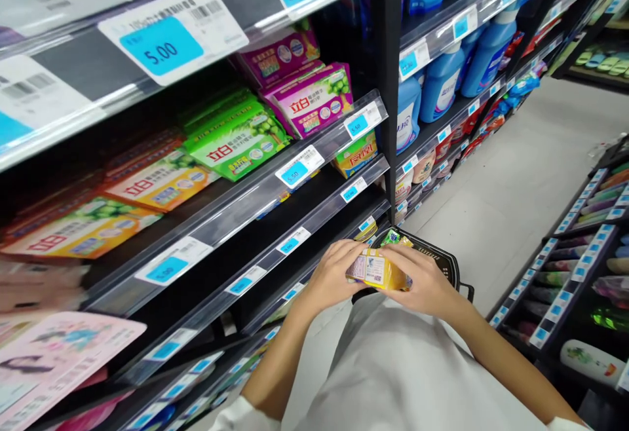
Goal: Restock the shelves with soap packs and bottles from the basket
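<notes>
Between my two hands is a yellow soap pack [374,270] in shiny wrapping, with a white printed label facing me. My left hand [329,275] is closed on its left end. The fingers of my right hand [421,279] curl round the right end. Just beyond and below the pack is a black shopping basket [445,252], partly hidden by my hands. Inside it, a green packet [392,238] shows near the rim.
Shelves on the left hold green soap packs [240,139], purple soap packs [317,100] and orange soap packs [157,175]. Blue detergent bottles [442,84] stand farther along. A low rack [565,287] lines the right side. Grey floor [531,130] runs between.
</notes>
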Tool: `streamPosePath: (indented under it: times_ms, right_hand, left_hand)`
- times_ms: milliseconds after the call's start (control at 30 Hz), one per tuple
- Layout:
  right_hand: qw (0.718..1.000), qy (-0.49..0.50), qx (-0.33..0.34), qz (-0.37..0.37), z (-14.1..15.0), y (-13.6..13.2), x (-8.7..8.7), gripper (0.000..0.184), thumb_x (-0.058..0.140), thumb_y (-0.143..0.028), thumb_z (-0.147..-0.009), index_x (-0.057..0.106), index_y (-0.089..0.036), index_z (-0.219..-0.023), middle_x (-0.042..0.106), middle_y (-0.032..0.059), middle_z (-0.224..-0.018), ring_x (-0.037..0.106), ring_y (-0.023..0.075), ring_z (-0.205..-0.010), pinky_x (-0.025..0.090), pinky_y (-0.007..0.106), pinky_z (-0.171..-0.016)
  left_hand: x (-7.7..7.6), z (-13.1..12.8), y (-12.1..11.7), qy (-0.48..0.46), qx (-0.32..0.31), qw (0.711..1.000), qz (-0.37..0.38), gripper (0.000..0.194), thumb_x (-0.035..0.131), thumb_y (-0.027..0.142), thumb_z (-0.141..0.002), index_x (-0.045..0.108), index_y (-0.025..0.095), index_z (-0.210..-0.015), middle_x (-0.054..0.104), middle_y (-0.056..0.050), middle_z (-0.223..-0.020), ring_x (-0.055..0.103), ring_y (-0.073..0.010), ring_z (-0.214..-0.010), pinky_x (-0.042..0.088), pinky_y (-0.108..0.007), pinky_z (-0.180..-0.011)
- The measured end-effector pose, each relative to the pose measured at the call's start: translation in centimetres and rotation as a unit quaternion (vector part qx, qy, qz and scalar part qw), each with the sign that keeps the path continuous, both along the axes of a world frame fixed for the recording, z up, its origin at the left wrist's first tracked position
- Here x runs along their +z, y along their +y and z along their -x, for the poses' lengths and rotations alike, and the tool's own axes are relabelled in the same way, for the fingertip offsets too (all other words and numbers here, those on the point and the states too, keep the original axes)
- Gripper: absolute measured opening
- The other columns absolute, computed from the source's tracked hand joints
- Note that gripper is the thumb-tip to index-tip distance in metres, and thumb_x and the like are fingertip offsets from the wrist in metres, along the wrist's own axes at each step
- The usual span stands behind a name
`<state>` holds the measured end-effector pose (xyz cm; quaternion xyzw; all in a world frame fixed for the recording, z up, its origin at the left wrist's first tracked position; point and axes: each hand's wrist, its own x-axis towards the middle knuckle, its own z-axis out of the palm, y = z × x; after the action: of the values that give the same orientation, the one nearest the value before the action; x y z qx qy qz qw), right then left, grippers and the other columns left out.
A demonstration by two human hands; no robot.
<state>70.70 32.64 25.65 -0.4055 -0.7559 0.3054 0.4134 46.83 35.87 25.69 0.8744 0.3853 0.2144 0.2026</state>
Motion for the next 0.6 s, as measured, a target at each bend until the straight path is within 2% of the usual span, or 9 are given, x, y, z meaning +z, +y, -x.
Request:
streamPosePath:
  times_ms: [100, 167, 233, 300, 400, 500, 600]
  right_hand:
    - [0.998, 0.009, -0.009, -0.065, 0.2, -0.2, 0.1, 0.066, 0.072, -0.023, -0.089, 0.049, -0.028, -0.15, 0.059, 0.0111, -0.145, 0.056, 0.0302, -0.133, 0.047, 0.051, -0.114]
    - [0.995, 0.015, -0.021, -0.096, 0.0, -0.4, -0.1, 0.072, 0.07, -0.021, -0.091, 0.04, -0.028, -0.156, 0.052, 0.0122, -0.151, 0.048, 0.0303, -0.141, 0.043, 0.053, -0.118]
    - [0.994, 0.004, -0.035, -0.1, -0.4, -0.8, -0.4, 0.073, 0.068, -0.02, -0.093, 0.035, -0.027, -0.157, 0.051, 0.0137, -0.151, 0.047, 0.0297, -0.142, 0.044, 0.053, -0.118]
    - [0.995, -0.011, -0.053, -0.083, -0.9, -1.3, -1.1, 0.068, 0.065, -0.019, -0.095, 0.036, -0.026, -0.156, 0.055, 0.0142, -0.146, 0.049, 0.0291, -0.14, 0.046, 0.053, -0.116]
    - [0.995, -0.02, -0.077, -0.058, -1.5, -2.2, -2.5, 0.063, 0.065, -0.02, -0.095, 0.04, -0.027, -0.153, 0.06, 0.0133, -0.139, 0.053, 0.0291, -0.135, 0.048, 0.053, -0.114]
    - [0.995, -0.024, -0.093, -0.035, -1.7, -3.1, -3.9, 0.057, 0.063, -0.02, -0.096, 0.044, -0.027, -0.15, 0.062, 0.0127, -0.136, 0.056, 0.0292, -0.132, 0.049, 0.053, -0.112]
    - [0.994, -0.024, -0.104, -0.021, -1.6, -3.8, -5.0, 0.051, 0.061, -0.021, -0.097, 0.047, -0.026, -0.146, 0.063, 0.013, -0.134, 0.058, 0.0291, -0.13, 0.05, 0.052, -0.111]
  left_hand:
    - [0.0, 0.8, 0.3, -0.021, 0.028, 0.993, -0.114, 0.062, 0.07, 0.021, -0.082, 0.051, 0.023, -0.14, 0.067, -0.011, -0.122, 0.06, -0.028, -0.112, 0.048, -0.045, -0.1]
    - [0.2, 1.7, 1.1, -0.013, 0.062, 0.978, -0.2, 0.061, 0.07, 0.02, -0.082, 0.051, 0.021, -0.14, 0.067, -0.013, -0.12, 0.06, -0.028, -0.109, 0.046, -0.045, -0.101]
    - [0.5, 2.8, 2.3, 0.004, 0.108, 0.96, -0.26, 0.059, 0.074, 0.023, -0.08, 0.055, 0.018, -0.136, 0.067, -0.014, -0.117, 0.06, -0.0288, -0.108, 0.045, -0.046, -0.1]
    - [0.7, 3.9, 3.7, 0.016, 0.164, 0.944, -0.286, 0.06, 0.079, 0.031, -0.078, 0.058, 0.016, -0.132, 0.066, -0.015, -0.115, 0.06, -0.0295, -0.107, 0.044, -0.045, -0.1]
    - [0.7, 5.6, 5.6, 0.009, 0.255, 0.928, -0.272, 0.068, 0.083, 0.046, -0.074, 0.062, 0.014, -0.13, 0.065, -0.016, -0.115, 0.06, -0.0303, -0.108, 0.045, -0.045, -0.101]
    - [0.7, 6.8, 7.2, -0.024, 0.345, 0.912, -0.219, 0.077, 0.084, 0.053, -0.069, 0.063, 0.013, -0.131, 0.063, -0.017, -0.124, 0.058, -0.0332, -0.12, 0.042, -0.047, -0.109]
    - [0.7, 7.3, 8.6, -0.085, 0.376, 0.913, -0.135, 0.077, 0.08, 0.05, -0.074, 0.059, 0.01, -0.136, 0.063, -0.018, -0.133, 0.059, -0.0314, -0.126, 0.042, -0.045, -0.115]
